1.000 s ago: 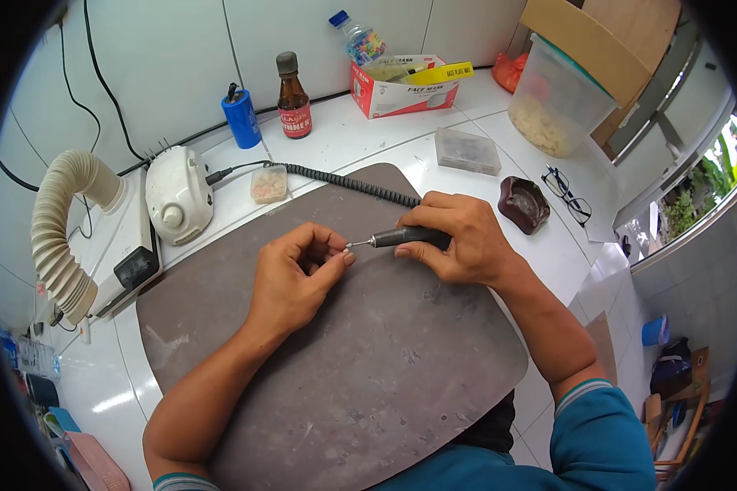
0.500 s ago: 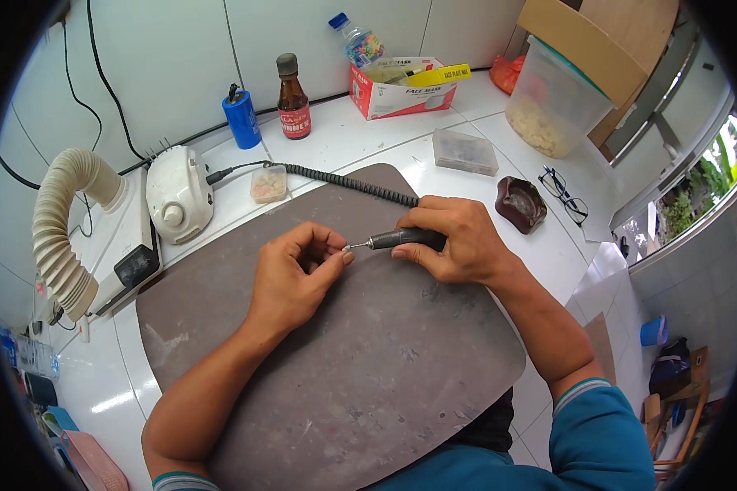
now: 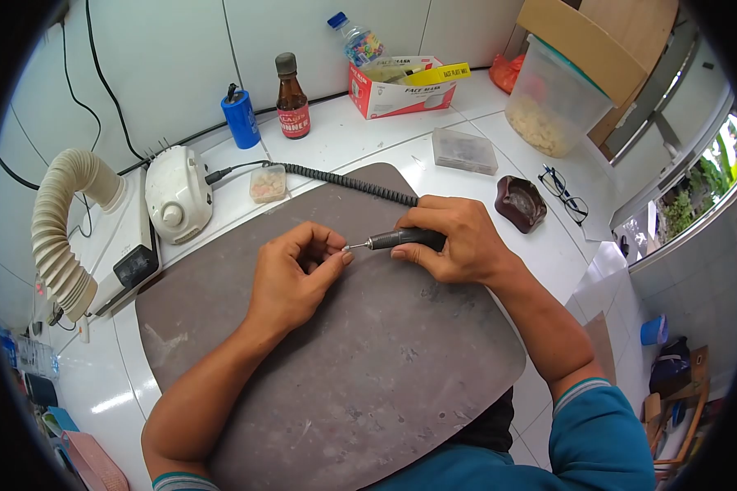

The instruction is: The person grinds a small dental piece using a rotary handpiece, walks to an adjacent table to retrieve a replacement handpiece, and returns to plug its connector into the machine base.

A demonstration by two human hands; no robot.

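From where I stand, the person's right hand [image 3: 458,239] is wrapped around a slim, black cylindrical handpiece [image 3: 405,237], gripped between thumb and fingers, its thin bright metal shank pointing toward the left hand. The left hand [image 3: 291,274] is curled, thumb and forefinger nearly meeting in a narrow pinch on a tiny pale piece [image 3: 346,249], right at the shank's tip; it is too small for me to make out its shape. Both hands are above a matt grey-brown board [image 3: 360,352] with rounded corners, its surface scuffed and flecked, lying on the glossy white-tiled tabletop [image 3: 385,150].

A springy black coiled cord [image 3: 344,185] runs behind the hands toward a rounded white plastic control unit [image 3: 178,198] with a round knob. Left of that arches a ribbed beige hose [image 3: 67,221]. Near the board's far edge sits a small clear plastic box [image 3: 268,183] holding pinkish bits. Beyond the right hand are a flat, clear rectangular case [image 3: 464,152], a glossy dark-brown dish [image 3: 521,204] with a wavy rim, and dark-framed eyeglasses [image 3: 564,195].
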